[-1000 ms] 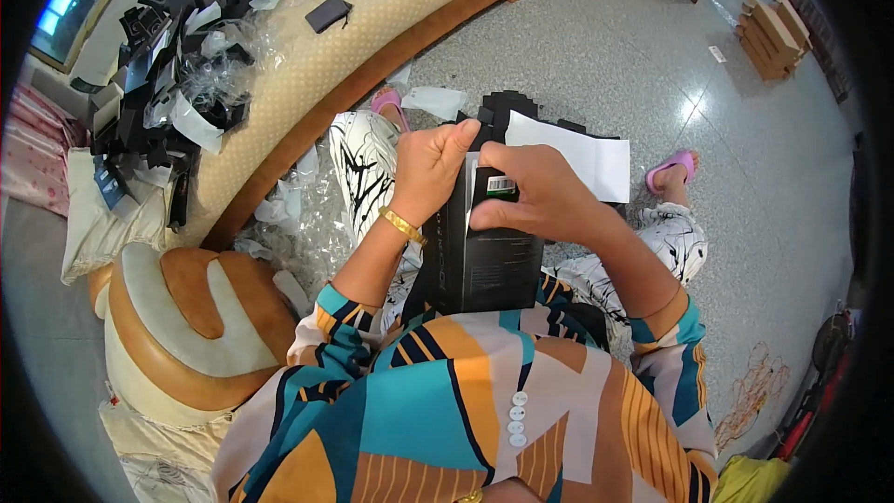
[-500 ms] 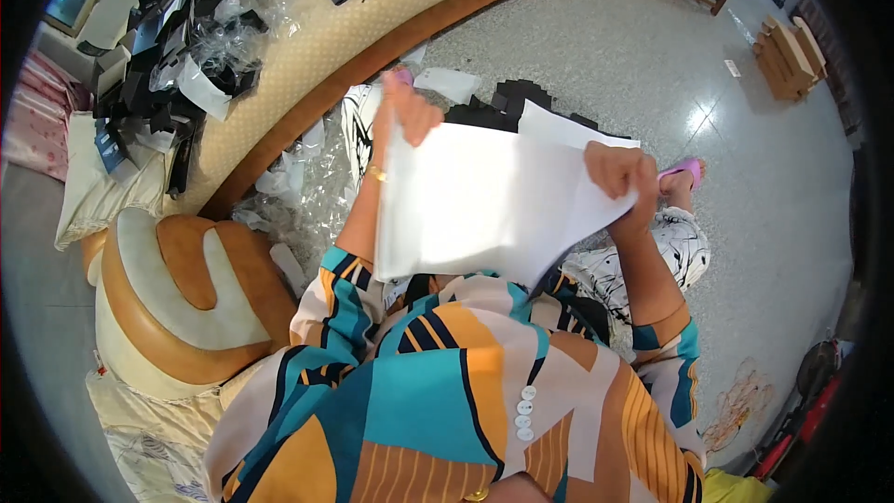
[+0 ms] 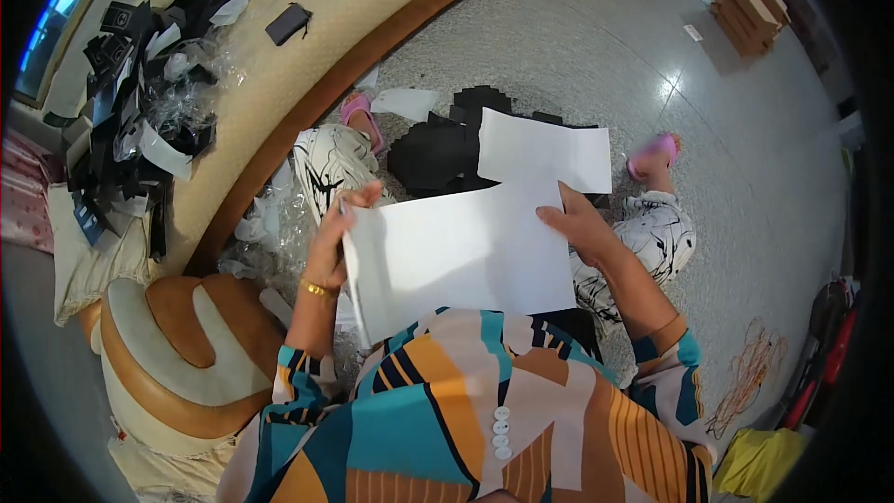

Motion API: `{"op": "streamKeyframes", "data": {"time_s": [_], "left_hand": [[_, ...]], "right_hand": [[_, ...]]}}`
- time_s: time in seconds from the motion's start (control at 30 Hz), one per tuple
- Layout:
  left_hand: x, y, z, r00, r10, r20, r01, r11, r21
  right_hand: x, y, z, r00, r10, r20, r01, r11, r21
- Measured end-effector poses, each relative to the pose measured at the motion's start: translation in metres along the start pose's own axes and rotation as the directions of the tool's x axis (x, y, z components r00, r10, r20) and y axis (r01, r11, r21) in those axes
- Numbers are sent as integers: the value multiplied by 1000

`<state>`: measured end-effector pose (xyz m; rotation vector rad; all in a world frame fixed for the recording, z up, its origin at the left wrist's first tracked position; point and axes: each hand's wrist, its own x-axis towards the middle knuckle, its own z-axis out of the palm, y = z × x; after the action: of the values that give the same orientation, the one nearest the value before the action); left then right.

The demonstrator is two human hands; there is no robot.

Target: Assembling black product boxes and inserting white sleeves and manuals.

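A large white sheet (image 3: pixel 456 256) spreads across my lap, close to my patterned shirt. My left hand (image 3: pixel 343 228) closes on its left edge, which looks curled or folded up. On the opposite side my right hand (image 3: pixel 582 228) grips the upper right edge, thumb on top and the other fingers mostly hidden. Just beyond lies another white sheet (image 3: pixel 549 151), resting on a pile of black cut-out card pieces (image 3: pixel 428 154) between my feet.
A cream couch (image 3: pixel 326 33) curves along the left, heaped with black boxes and clear plastic (image 3: pixel 182 98). A dark pouch (image 3: pixel 289 24) lies on it. Crumpled plastic (image 3: pixel 289 214) covers the floor by its base. Brown cardboard (image 3: pixel 748 14) stands at far right; tangled cord (image 3: pixel 748 377) lies near right.
Both hands have come down with the white sheet, which now lies flatter and lower. My left hand has moved away from the far side toward me. The view has shifted slightly.
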<state>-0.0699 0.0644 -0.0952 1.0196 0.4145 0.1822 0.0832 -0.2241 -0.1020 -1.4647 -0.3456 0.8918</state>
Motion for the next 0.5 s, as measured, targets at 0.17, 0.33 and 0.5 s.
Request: {"op": "streamKeyframes", "data": {"time_s": [0.17,0.33,0.5], "left_hand": [[-33,15,5,997,-20,-78,42,955,295],[-66,0,-8,987,-110,-116,143,931,335],[-58,1,-17,945,-245,-216,291,931,219]], "right_hand": [[-26,-11,1,981,105,164,-92,992,-81],[-55,-2,-10,969,222,108,-223,975,-6],[-38,42,-33,942,325,-88,-291,917,272]]}}
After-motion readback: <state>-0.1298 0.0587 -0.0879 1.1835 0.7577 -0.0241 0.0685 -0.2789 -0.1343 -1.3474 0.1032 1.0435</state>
